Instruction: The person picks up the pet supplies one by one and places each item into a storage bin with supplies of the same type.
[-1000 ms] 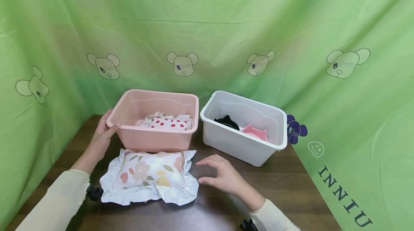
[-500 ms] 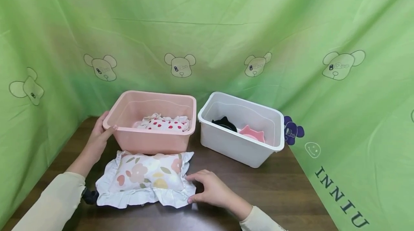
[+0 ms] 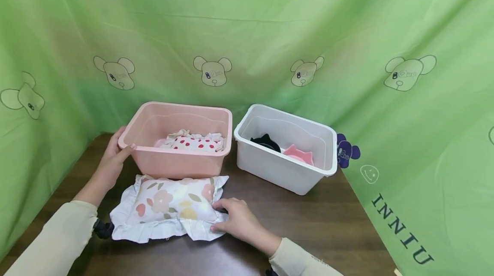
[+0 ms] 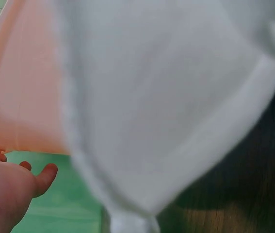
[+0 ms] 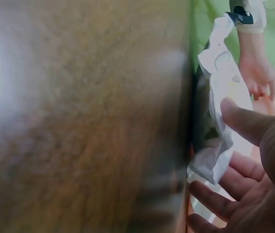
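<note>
In the head view, my left hand (image 3: 111,166) holds the front left corner of a pink plastic bin (image 3: 175,162), thumb over the front rim. Just in front of the bin lies a small floral pillow (image 3: 173,203) with a white ruffled edge. My right hand (image 3: 241,222) is at the pillow's right end, thumb and fingers around its frill. Seen from the right wrist, the thumb touches one face of the pillow and the fingers reach behind its corner. A pale ruffle (image 4: 166,107) fills much of the left wrist view and hides part of the bin.
A strawberry-print frilled pillow (image 3: 197,142) lies inside the pink bin. To its right stands a white bin (image 3: 270,171), holding a black cat-eared item (image 3: 266,142) and a pink one (image 3: 299,155). Green printed curtain (image 3: 247,31) surrounds the dark wooden table (image 3: 308,233).
My right hand has moved left, from beside the floral pillow onto its right end. The left hand keeps its hold on the pink bin. The camera view has shifted slightly.
</note>
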Motion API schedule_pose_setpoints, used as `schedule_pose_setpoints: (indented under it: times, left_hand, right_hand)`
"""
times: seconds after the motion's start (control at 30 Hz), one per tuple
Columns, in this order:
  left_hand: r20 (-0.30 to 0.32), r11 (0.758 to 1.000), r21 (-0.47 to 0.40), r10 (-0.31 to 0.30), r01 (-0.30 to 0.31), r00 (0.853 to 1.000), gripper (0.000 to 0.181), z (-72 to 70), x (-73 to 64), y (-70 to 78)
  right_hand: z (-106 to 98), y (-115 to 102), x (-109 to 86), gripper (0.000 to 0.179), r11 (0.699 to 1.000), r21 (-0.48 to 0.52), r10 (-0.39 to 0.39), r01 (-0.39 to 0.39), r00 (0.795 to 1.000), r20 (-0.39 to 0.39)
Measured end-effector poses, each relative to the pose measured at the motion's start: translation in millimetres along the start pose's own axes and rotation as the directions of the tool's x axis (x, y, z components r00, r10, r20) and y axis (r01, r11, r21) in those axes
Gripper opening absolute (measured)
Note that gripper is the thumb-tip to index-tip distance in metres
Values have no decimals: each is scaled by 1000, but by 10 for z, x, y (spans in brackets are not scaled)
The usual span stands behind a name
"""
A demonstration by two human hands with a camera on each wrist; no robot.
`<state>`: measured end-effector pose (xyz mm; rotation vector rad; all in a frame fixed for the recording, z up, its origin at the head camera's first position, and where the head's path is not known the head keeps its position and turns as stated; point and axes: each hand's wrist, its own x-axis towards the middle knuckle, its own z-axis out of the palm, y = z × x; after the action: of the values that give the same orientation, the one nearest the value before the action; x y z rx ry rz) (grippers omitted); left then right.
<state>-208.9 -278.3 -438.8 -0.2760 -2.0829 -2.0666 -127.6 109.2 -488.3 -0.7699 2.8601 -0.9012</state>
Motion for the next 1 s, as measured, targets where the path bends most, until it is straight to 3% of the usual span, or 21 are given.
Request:
schedule_pose_setpoints:
  times: [0.33, 0.7, 1.0]
  left_hand:
    - [1, 1000, 3, -6, 6, 1000, 74, 20, -14, -8]
    - [-4, 1000, 7, -29, 29, 1000, 75, 7, -10, 13]
    - [-21, 999, 42, -32, 33, 999, 75, -25, 15, -4]
  right_hand:
    - [37, 28, 70, 21, 986, 167, 48, -28, 992, -115]
    - [22, 23, 107, 15, 955, 296, 70, -8, 978, -198]
    - [-181, -21, 130, 16, 936, 346, 43, 63, 956, -291]
